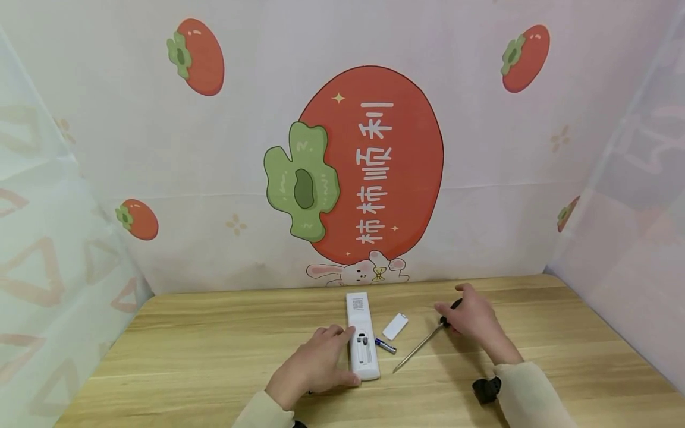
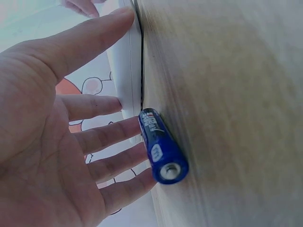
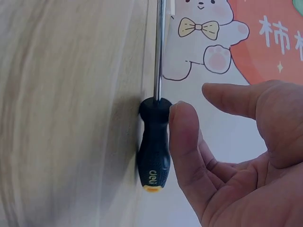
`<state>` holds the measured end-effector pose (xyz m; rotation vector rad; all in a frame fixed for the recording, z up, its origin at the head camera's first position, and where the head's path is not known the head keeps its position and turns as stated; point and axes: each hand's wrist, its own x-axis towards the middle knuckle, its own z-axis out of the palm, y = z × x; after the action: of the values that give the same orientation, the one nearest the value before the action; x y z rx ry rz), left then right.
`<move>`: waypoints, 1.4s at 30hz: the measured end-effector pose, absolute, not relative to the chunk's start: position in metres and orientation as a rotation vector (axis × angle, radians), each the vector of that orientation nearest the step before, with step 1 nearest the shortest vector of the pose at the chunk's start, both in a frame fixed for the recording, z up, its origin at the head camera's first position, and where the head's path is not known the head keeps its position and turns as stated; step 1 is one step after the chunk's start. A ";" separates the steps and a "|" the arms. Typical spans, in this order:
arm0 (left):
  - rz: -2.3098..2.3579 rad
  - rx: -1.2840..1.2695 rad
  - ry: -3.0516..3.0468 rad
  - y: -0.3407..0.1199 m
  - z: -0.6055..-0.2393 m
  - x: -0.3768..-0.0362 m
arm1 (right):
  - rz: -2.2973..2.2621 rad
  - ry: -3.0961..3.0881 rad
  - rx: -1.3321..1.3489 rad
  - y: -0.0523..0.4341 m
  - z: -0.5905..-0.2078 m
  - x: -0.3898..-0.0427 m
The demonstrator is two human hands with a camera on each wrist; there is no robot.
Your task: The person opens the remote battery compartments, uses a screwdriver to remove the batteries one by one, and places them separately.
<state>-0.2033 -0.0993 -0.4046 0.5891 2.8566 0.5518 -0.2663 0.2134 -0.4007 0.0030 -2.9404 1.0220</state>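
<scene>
A white remote control (image 1: 363,356) lies back up on the table, its battery compartment uncovered. My left hand (image 1: 320,362) rests along its left side, with the thumb by the near end and the fingers stretched out. Below that palm, a blue battery (image 2: 163,151) lies on the wood close to the fingertips in the left wrist view. Another blue battery (image 1: 385,346) is just right of the remote. Beside a black-handled screwdriver (image 3: 155,146) is my right hand (image 1: 474,318), thumb and index finger apart. The screwdriver's metal shaft (image 1: 420,348) points toward the near left.
A small white battery cover (image 1: 395,326) lies between the remote and the screwdriver. The wooden table (image 1: 214,333) ends at a printed cloth backdrop (image 1: 241,148), with cloth sides at left and right.
</scene>
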 end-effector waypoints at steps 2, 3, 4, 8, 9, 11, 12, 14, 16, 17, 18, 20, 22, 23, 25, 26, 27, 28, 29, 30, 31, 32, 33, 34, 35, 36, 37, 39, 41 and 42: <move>0.549 0.594 2.857 -0.099 -0.405 -0.203 | 1.002 -2.935 0.022 0.211 -0.400 -0.266; 0.549 0.594 2.857 -0.099 -0.405 -0.203 | 0.996 -2.935 0.026 0.210 -0.400 -0.265; 0.548 0.597 2.857 -0.099 -0.405 -0.203 | 0.993 -2.933 0.032 0.209 -0.400 -0.265; 0.548 0.598 2.854 -0.099 -0.405 -0.203 | 0.997 -2.918 0.050 0.205 -0.397 -0.263; 0.551 0.598 2.853 -0.100 -0.405 -0.203 | 0.992 -2.914 0.051 0.204 -0.396 -0.263; 0.551 0.600 2.853 -0.100 -0.405 -0.203 | 0.972 -2.904 0.062 0.201 -0.395 -0.262; 0.548 0.600 2.853 -0.100 -0.405 -0.203 | 0.964 -2.900 0.070 0.200 -0.395 -0.261; 0.547 0.599 2.855 -0.101 -0.404 -0.203 | 0.944 -2.896 0.090 0.197 -0.394 -0.260; 0.543 0.596 2.855 -0.101 -0.404 -0.203 | 0.940 -2.892 0.114 0.194 -0.394 -0.260; 0.540 0.593 2.856 -0.101 -0.405 -0.203 | 0.941 -2.890 0.128 0.193 -0.395 -0.260; 0.541 0.589 2.855 -0.101 -0.405 -0.203 | 0.941 -2.883 0.144 0.191 -0.395 -0.259; 0.541 0.583 2.854 -0.102 -0.405 -0.203 | 0.934 -2.863 0.176 0.189 -0.395 -0.258; 0.544 0.584 2.855 -0.102 -0.406 -0.203 | 0.930 -2.847 0.208 0.186 -0.396 -0.257; 0.545 0.584 2.856 -0.102 -0.406 -0.203 | 0.920 -2.838 0.228 0.185 -0.397 -0.256; 0.542 0.590 2.861 -0.102 -0.406 -0.203 | 0.902 -2.824 0.255 0.183 -0.398 -0.255; 0.539 0.593 2.863 -0.102 -0.407 -0.203 | 0.893 -2.821 0.263 0.182 -0.398 -0.255; 0.537 0.596 2.866 -0.102 -0.407 -0.203 | 0.889 -2.818 0.270 0.181 -0.399 -0.255; 0.536 0.597 2.868 -0.103 -0.407 -0.203 | 0.878 -2.814 0.281 0.180 -0.398 -0.255; 0.532 0.597 2.870 -0.103 -0.407 -0.203 | 0.873 -2.812 0.283 0.179 -0.398 -0.255; 0.532 0.598 2.871 -0.103 -0.407 -0.203 | 0.869 -2.812 0.281 0.179 -0.399 -0.255; 0.535 0.597 2.871 -0.103 -0.407 -0.203 | 0.862 -2.812 0.282 0.178 -0.398 -0.255; 0.536 0.597 2.870 -0.103 -0.407 -0.203 | 0.854 -2.813 0.284 0.177 -0.398 -0.255; 0.538 0.597 2.871 -0.102 -0.407 -0.204 | 0.847 -2.814 0.286 0.177 -0.398 -0.255; 0.539 0.597 2.870 -0.102 -0.407 -0.204 | 0.836 -2.815 0.289 0.177 -0.398 -0.255; 0.539 0.596 2.870 -0.102 -0.407 -0.204 | 0.829 -2.817 0.284 0.177 -0.398 -0.255; 0.540 0.594 2.869 -0.103 -0.407 -0.204 | 0.822 -2.818 0.286 0.177 -0.398 -0.256; 0.538 0.595 2.871 -0.103 -0.407 -0.204 | 0.817 -2.819 0.286 0.176 -0.398 -0.256; 0.534 0.596 2.874 -0.103 -0.407 -0.205 | 0.814 -2.819 0.289 0.176 -0.398 -0.257; 0.535 0.594 2.874 -0.103 -0.407 -0.205 | 0.818 -2.822 0.295 0.176 -0.398 -0.258; 0.533 0.595 2.876 -0.103 -0.407 -0.205 | 0.822 -2.822 0.300 0.175 -0.398 -0.258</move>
<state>-0.2053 -0.1029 -0.4075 0.5954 2.8761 0.5330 -0.2577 0.1750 -0.3978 0.3004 -2.8221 0.8217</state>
